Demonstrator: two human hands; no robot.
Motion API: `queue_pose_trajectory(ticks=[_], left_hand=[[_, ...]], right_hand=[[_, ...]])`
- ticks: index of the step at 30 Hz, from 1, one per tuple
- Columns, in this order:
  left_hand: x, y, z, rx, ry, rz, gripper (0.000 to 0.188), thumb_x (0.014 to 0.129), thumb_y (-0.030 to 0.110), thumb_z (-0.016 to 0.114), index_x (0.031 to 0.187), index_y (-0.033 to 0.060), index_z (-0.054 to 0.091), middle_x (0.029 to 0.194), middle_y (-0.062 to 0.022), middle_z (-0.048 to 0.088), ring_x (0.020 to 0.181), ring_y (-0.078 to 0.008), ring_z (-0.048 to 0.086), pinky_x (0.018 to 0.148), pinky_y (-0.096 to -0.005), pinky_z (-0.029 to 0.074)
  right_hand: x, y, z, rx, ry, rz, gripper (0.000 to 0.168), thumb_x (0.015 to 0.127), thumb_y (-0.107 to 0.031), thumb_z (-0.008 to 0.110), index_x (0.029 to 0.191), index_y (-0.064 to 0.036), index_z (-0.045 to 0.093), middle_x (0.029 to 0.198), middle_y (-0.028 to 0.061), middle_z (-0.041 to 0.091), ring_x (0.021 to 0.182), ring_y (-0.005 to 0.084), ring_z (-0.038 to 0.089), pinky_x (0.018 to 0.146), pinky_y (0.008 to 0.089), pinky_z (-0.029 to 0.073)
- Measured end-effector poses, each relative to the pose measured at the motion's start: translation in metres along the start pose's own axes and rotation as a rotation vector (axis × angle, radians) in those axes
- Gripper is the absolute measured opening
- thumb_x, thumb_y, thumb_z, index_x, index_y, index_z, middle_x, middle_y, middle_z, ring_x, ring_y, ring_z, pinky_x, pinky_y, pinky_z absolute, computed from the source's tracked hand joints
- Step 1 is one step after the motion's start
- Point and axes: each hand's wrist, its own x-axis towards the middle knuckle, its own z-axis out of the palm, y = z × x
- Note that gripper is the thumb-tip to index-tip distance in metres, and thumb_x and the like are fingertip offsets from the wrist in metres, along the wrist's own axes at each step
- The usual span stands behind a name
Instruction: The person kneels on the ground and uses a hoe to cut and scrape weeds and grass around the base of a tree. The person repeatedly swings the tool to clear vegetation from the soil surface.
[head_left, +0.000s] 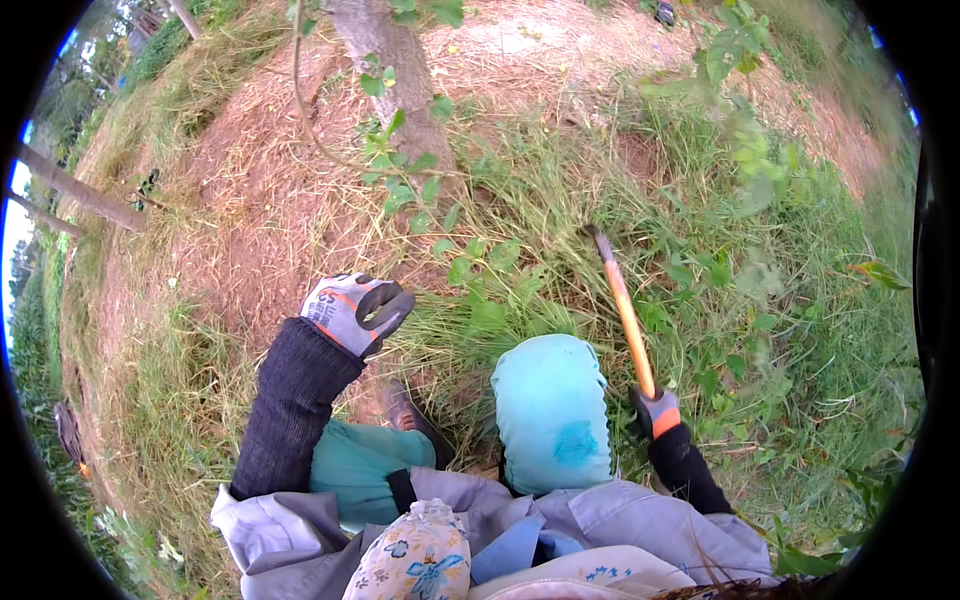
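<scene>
My left hand (356, 311), in a grey and black work glove with orange trim, is raised over the ground left of centre; its thumb and fingers curl into a ring with nothing visible between them. My right hand (658, 412), gloved alike, grips the lower end of a wooden-handled tool (628, 322) beside my knee. The handle points up and slightly left to a dark metal part among the grass (555, 225); the rest of its head is hidden, so its kind cannot be told. A leafy green plant (487, 315) stands between the hands, before my turquoise-covered knee (553, 412).
A tree trunk (397, 90) rises ahead, with a thin curved vine (304, 97) beside it. Thinner trunks (82, 191) stand at the left. Bare soil with dry straw (247, 187) lies ahead left, tall weeds (780, 300) at the right. My shoe (412, 420) is below the left hand.
</scene>
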Motion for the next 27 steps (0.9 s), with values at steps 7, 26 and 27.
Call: queue_pose_trajectory(ticks=[7, 26, 27], left_hand=[[0.003, 0.017, 0.002, -0.024, -0.439, -0.335, 0.031, 0.09, 0.036, 0.051, 0.101, 0.0084, 0.062, 0.087, -0.0133, 0.064, 0.079, -0.0301, 0.061, 0.072, -0.0371, 0.048], [-0.001, -0.01, -0.073, 0.345, 0.95, -0.203, 0.046, 0.08, 0.007, 0.064, 0.123, -0.0016, 0.051, 0.12, -0.0188, 0.056, 0.112, -0.0272, 0.054, 0.094, -0.0351, 0.042], [0.001, -0.009, -0.056, 0.186, 0.657, -0.276, 0.046, 0.08, 0.015, 0.065, 0.121, 0.0002, 0.053, 0.112, -0.0186, 0.059, 0.105, -0.0297, 0.056, 0.09, -0.0362, 0.044]], right_hand=[[0.148, -0.152, 0.022, 0.391, -0.053, -0.296, 0.033, 0.081, -0.032, 0.066, 0.064, -0.008, 0.05, 0.044, 0.001, 0.042, 0.031, 0.0142, 0.04, 0.031, 0.0292, 0.03], [-0.013, 0.066, 0.011, 0.366, -0.119, 0.227, 0.029, 0.077, -0.024, 0.073, 0.086, 0.003, 0.064, 0.061, 0.0047, 0.058, 0.05, 0.012, 0.055, 0.044, 0.0288, 0.042], [0.0, 0.062, 0.007, 0.197, -0.087, 0.199, 0.024, 0.08, -0.021, 0.07, 0.088, 0.001, 0.066, 0.061, 0.0028, 0.058, 0.051, 0.0117, 0.054, 0.045, 0.0282, 0.042]])
